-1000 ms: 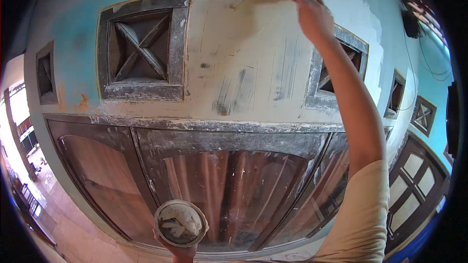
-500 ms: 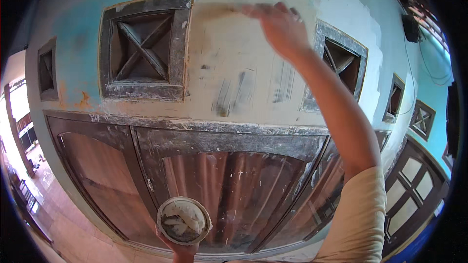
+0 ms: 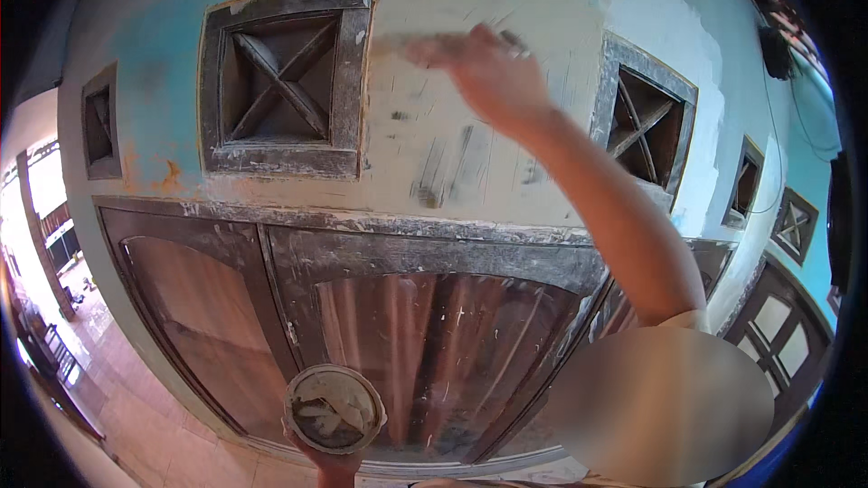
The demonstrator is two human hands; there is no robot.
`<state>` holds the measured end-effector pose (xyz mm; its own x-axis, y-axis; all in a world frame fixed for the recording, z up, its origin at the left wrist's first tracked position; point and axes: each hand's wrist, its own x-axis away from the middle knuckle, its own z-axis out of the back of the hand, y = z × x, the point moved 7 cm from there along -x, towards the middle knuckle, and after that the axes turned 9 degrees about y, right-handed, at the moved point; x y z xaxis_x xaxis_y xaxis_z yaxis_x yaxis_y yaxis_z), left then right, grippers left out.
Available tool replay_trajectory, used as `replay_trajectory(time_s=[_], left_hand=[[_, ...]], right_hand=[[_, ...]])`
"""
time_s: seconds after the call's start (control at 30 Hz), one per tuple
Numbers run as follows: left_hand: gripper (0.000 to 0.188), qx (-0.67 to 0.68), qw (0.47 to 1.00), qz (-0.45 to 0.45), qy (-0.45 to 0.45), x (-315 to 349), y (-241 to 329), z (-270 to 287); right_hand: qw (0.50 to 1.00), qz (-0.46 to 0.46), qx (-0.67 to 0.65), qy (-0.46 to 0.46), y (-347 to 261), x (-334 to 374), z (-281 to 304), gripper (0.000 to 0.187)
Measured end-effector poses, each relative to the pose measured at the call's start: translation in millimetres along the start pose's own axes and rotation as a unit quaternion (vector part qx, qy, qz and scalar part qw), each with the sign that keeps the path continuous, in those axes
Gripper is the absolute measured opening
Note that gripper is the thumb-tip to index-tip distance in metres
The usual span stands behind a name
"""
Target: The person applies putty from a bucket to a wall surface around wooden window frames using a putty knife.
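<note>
Hands are well apart: the left hand [image 3: 331, 467] is clamped around the underside of the bowl [image 3: 345, 382], below and slightly right of the largest cross-braced vent [image 3: 286, 84]; the right hand [image 3: 493, 77], right of that vent, is blurred, its grip undeterminable. Assessed risks: tilting could spill the pale paste [image 3: 339, 414]; overreach leftward could smear the vent. The bowl's mouth faces upward, toward the wearer; being round, it presents no long axis

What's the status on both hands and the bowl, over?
Left hand holding bowl low, pale material inside. Right hand raised at wall, blurred, grip unclear. Wooden vent frame close on its left.
</note>
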<state>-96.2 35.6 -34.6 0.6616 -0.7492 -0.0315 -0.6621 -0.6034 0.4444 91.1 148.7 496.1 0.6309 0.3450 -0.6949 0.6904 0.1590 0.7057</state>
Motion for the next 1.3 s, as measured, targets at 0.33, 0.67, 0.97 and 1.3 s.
replay_trajectory(time_s=[0.33,0.67,0.97,1.3], left_hand=[[0.068,0.076,0.991,0.110,-0.017,19.4,-2.6,-41.4],[0.076,0.057,0.989,0.129,-0.034,19.3,-11.0,-21.1],[0.075,0.015,0.995,0.069,-0.067,25.5,15.3,-14.3],[0.076,0.065,0.983,0.167,-0.032,41.1,14.1,-41.6]], right_hand=[[0.996,-0.008,0.073,-0.041,-39.3,89.1,-13.1,0.031],[0.988,-0.139,0.067,-0.008,82.7,44.8,33.9,0.042],[0.980,-0.036,-0.066,-0.185,-113.7,151.7,33.4,0.053],[0.993,-0.115,-0.017,-0.022,-15.6,53.3,13.7,0.040]])
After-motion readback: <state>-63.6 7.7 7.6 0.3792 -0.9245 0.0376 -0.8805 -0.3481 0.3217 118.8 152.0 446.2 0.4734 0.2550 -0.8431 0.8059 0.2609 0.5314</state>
